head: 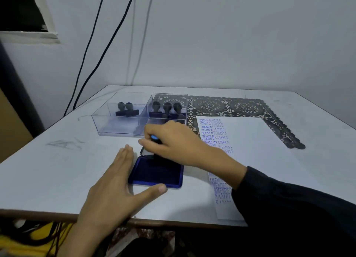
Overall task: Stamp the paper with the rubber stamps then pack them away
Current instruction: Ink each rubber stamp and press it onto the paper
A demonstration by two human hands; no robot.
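Paper [250, 137] bears blue FRAGILE and SAMPLE prints; right hand [174, 141] grips stamp [154, 137].

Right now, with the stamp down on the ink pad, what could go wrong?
1. The dark sleeve lies across the paper over the stamped words; if that ink is still wet, it may smear.
2. The left hand lies flat beside the ink pad, thumb along its near edge, and could pick up ink.
3. The right hand grips the stamp at the pad's far edge, so it may ink unevenly.
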